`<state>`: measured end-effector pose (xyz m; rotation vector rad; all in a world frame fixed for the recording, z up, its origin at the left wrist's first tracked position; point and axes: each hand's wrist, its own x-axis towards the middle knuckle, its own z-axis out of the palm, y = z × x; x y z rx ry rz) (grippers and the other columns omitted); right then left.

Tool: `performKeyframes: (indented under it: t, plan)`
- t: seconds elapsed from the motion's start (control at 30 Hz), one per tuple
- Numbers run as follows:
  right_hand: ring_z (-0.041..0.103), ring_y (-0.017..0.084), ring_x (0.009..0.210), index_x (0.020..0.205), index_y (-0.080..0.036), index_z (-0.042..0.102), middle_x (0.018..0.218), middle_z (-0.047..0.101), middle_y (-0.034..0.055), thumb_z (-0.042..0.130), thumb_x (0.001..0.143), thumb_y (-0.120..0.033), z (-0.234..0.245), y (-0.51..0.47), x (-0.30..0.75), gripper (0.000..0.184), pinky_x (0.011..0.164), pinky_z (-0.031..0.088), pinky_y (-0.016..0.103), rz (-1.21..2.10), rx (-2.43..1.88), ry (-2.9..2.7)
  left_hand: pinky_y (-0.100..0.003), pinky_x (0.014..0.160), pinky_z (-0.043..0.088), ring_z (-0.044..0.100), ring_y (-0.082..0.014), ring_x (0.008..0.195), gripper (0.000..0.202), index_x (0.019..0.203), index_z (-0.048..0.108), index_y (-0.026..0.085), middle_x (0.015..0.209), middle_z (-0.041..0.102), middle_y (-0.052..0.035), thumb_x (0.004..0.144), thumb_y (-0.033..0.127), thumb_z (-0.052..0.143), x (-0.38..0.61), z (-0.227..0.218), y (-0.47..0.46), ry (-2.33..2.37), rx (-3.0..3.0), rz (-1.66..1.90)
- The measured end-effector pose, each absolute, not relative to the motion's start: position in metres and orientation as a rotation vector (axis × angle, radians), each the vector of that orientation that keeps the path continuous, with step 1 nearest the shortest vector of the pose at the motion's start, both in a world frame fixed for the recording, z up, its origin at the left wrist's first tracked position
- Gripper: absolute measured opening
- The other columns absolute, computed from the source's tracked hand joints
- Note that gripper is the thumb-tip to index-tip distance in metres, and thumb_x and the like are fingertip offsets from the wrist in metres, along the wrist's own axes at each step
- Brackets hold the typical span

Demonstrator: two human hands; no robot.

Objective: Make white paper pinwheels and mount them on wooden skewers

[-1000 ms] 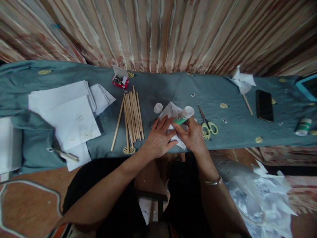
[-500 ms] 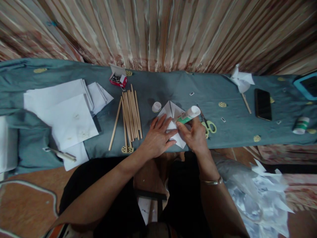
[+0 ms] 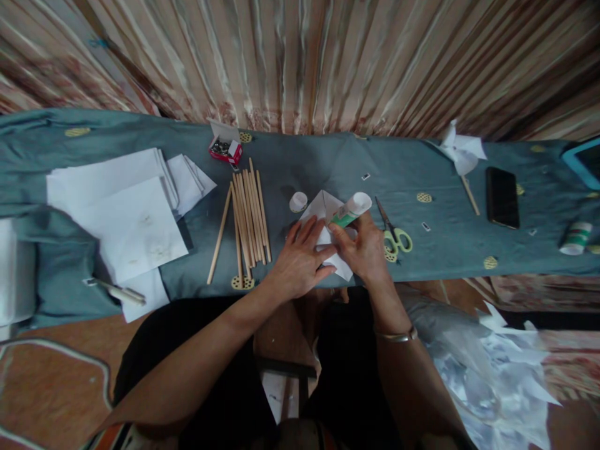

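Sheet (image 3: 339, 266): matt paper. Glue stick (image 3: 349, 212): smooth plastic. Sticks (image 3: 247, 219): smooth, matt wood. Scissors (image 3: 392, 231): metal and plastic. Phone (image 3: 502, 197): smooth, glossy. Bangle (image 3: 398, 337): polished metal. Tablecloth (image 3: 323, 164): matt, wrinkled cloth. Curtain (image 3: 300, 62): pleated cloth, faint sheen.

And across the back we have the pleated curtain (image 3: 300, 69), brown and cream stripes falling in folds, with a scrap of blue tie (image 3: 98, 43) up at left! Below it runs the grey-green tablecloth (image 3: 328, 156), dotted with yellow pineapple prints (image 3: 424, 197), bunching up at the left end beside a whitish container (image 3: 17, 269), cut off by the frame. Over to the right, a black smartphone (image 3: 502, 197) lies flat, and at the far edge, a blue-framed device (image 3: 574, 164), only partly in view! Down low left, a pale cable (image 3: 89, 357) curves over the brown floor (image 3: 60, 394).
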<state>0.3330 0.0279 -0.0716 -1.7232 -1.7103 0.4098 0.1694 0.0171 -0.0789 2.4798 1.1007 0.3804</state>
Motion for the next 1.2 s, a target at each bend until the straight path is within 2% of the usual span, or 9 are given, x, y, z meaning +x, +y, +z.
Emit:
performKeyframes:
  t: [0.17,0.3,0.5,0.67,0.9,1.2]
  plan:
    - [0.068,0.028,0.084,0.101,-0.020,0.056,0.091,0.071,0.0099,0.060,0.085,-0.046,-0.073,0.027,0.330,0.031,0.074,0.053,0.041,0.406,-1.683,-1.743,-0.058,0.115,0.021,0.023,-0.0358,0.145,0.036,0.114,0.067,0.021,0.154,0.033,-0.0158,0.086,0.042,0.061,0.170,-0.079,0.017,1.097,2.473,0.387]
    - [0.068,0.029,0.086,0.102,-0.020,0.056,0.090,0.071,0.0103,0.060,0.085,-0.047,-0.072,0.026,0.329,0.032,0.074,0.053,0.041,0.426,-1.678,-1.769,-0.058,0.115,0.021,0.025,-0.0353,0.144,0.033,0.110,0.069,0.020,0.152,0.036,-0.0157,0.086,0.041,0.060,0.170,-0.078,0.018,1.096,2.478,0.369]
    - [0.068,0.030,0.092,0.107,-0.020,0.055,0.098,0.071,0.0128,0.057,0.086,-0.053,-0.072,0.021,0.331,0.039,0.078,0.054,0.044,0.465,-1.641,-1.809,-0.059,0.115,0.022,0.025,-0.0345,0.144,0.032,0.113,0.068,0.021,0.153,0.036,-0.0130,0.086,0.039,0.061,0.170,-0.078,0.018,1.102,2.492,0.380]
    - [0.067,0.031,0.099,0.109,-0.020,0.054,0.106,0.071,0.0137,0.056,0.087,-0.049,-0.073,0.017,0.335,0.037,0.081,0.053,0.045,0.469,-1.610,-1.811,-0.060,0.114,0.023,0.025,-0.0360,0.144,0.035,0.116,0.066,0.021,0.153,0.036,-0.0142,0.086,0.040,0.061,0.169,-0.079,0.018,1.095,2.495,0.373]
    - [0.067,0.031,0.094,0.104,-0.020,0.056,0.099,0.072,0.0127,0.060,0.084,-0.044,-0.071,0.015,0.341,0.032,0.080,0.053,0.043,0.448,-1.666,-1.776,-0.058,0.115,0.022,0.023,-0.0348,0.145,0.040,0.122,0.063,0.024,0.155,0.032,-0.0124,0.086,0.041,0.061,0.168,-0.079,0.018,1.090,2.498,0.385]
    - [0.068,0.029,0.092,0.104,-0.021,0.056,0.098,0.071,0.0111,0.060,0.084,-0.047,-0.077,0.023,0.340,0.032,0.079,0.054,0.043,0.402,-1.653,-1.729,-0.058,0.115,0.021,0.024,-0.0340,0.144,0.040,0.122,0.063,0.026,0.154,0.034,-0.0109,0.086,0.043,0.060,0.168,-0.081,0.017,1.087,2.496,0.396]
